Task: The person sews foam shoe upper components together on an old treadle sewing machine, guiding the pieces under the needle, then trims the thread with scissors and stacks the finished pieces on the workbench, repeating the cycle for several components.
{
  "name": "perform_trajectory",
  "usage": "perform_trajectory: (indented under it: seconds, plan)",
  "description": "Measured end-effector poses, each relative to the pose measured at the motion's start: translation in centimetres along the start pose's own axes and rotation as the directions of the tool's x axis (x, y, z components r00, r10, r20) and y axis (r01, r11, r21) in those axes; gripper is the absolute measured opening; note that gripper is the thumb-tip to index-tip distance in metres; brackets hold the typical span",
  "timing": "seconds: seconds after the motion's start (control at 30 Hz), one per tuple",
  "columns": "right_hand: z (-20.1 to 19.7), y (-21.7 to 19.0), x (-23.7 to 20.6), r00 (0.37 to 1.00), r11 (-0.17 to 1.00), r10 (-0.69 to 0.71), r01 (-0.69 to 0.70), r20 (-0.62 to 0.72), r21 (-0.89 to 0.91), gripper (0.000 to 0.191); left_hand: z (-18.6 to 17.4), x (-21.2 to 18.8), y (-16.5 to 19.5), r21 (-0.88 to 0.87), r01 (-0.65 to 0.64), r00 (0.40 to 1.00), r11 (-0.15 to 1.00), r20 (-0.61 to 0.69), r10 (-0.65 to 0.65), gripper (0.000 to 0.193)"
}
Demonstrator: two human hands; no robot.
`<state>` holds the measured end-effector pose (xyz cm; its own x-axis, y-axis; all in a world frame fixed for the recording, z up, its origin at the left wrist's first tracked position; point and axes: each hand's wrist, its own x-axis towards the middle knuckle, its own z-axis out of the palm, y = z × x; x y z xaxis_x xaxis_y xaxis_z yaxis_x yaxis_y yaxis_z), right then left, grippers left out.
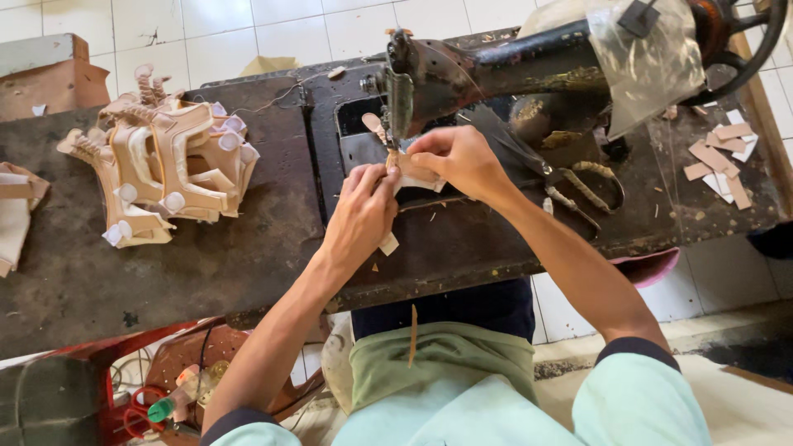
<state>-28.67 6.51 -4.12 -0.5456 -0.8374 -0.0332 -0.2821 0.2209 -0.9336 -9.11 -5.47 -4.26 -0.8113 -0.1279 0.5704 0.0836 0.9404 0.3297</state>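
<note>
From the head view, I am feeding a tan leather piece (413,175) under the needle of the old black sewing machine (429,78), so I judge the stitching step is in hand. My left hand (361,216) is pinching the near end of the piece, its grip clenched on the leather, while my right hand (462,158) is pressing and grasping the far end just beside the needle. The piece is lying on the machine bed, touching both hands, directly below the presser foot.

I judge the next move is calling for a slow, even push past the needle, with my fingertips staying clear of it.

For room, the dark surface (248,248) is lying open to my left, up to a stack of finished tan pieces (161,169) well apart from my hands. To my right, scissors (582,186) are resting near my forearm, and small leather scraps (719,161) are lying beyond. The near edge of the surface is running just below my wrists, so I am working close to it.
</note>
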Motion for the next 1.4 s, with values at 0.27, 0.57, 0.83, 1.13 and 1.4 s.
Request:
perform_trajectory:
  seconds: [0.27, 0.57, 0.83, 1.13, 1.4]
  plan:
    - [0.8, -0.2, 1.8, 0.990, 0.984, 0.131, -0.137, -0.058, -0.111, 0.040, 0.4, 0.0, -0.7, -0.007, -0.012, 0.999, 1.000, 0.033, 0.013, 0.035]
    - [1.2, -0.7, 1.3, 0.986, 0.975, 0.130, -0.147, -0.108, -0.166, 0.036, 0.6, -0.1, -0.7, 0.015, -0.002, 0.996, 1.000, 0.088, 0.001, 0.033]
    - [1.3, -0.7, 1.0, 0.990, 0.972, 0.067, -0.092, -0.125, -0.216, 0.041, 0.4, -0.1, -0.8, 0.034, -0.030, 0.993, 0.999, 0.116, 0.026, 0.039]
    - [-7.0, -2.0, -9.9, 0.981, 0.891, 0.026, -0.110, -0.193, -0.440, 0.020, -1.5, 0.6, -3.9, 0.047, -0.017, 0.989, 0.999, 0.146, 0.010, 0.030]
    - [-11.1, 1.1, -16.8, 0.952, 0.675, 0.148, -0.296, -0.269, -0.676, 0.066, -2.7, 1.7, -5.9, -0.103, 0.008, 0.984, 0.995, 0.180, 0.011, 0.031]
